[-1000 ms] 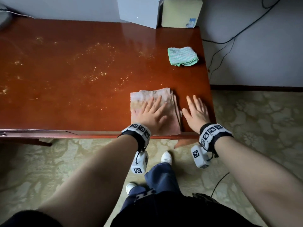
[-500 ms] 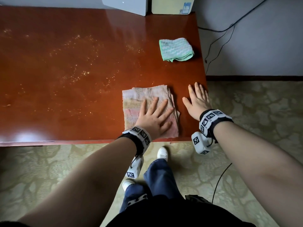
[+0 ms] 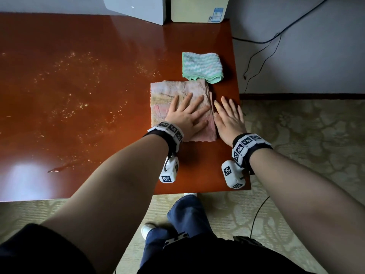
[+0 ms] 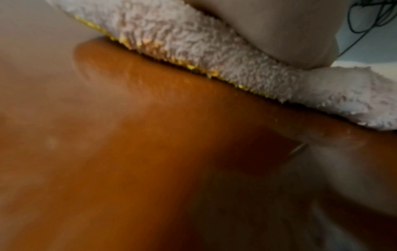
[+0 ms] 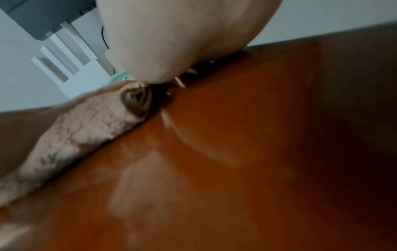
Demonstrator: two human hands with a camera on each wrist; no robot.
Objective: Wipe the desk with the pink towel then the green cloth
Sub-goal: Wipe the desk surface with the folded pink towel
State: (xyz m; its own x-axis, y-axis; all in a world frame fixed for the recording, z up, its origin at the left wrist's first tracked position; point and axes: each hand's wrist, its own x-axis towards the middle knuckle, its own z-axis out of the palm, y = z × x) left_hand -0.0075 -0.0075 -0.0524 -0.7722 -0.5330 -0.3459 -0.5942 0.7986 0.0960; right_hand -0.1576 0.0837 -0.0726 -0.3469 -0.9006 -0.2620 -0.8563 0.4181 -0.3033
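While the glossy red-brown wooden desk (image 3: 83,80) was mostly crumb-strewn, my left hand (image 3: 186,117) pressed spread fingers on the folded pink terry towel (image 3: 177,91) near its right edge; my right hand (image 3: 230,120) lay flat beside it. Next, I judged, sweep leftward; the folded green cloth (image 3: 201,65) waited just behind.

Folded pink towel (image 3: 173,95) flat on desk (image 3: 88,76); green cloth (image 3: 201,65) just behind, maybe touching.

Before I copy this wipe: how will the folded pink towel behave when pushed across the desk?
The pink towel looks soft terry folded in layers, so it probably bunches or unfolds unless pressed flat, as the left hand does. The glossy desk likely lets it slide easily.
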